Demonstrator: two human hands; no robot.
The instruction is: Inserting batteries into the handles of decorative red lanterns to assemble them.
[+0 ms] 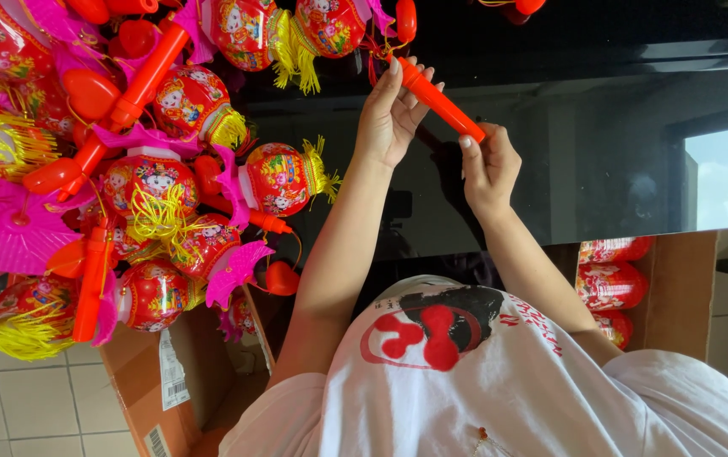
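The smooth orange plastic handle (438, 101), a slim tube, lay slantwise over the glossy black table (601, 144). The left hand (391, 114) pinched its upper end; the right hand (489, 165) gripped the lower end. Beside them lay round red lanterns (284, 178) with yellow tassels.

We count two hands: the left hand (389, 114) and the right hand (488, 167), sharing one orange-red stick (438, 101). At the frame's left we see about ten round red lanterns (284, 178) heaped with several more orange sticks (148, 76). Lower right, one cardboard box (681, 288) shows three packed lanterns (608, 286)
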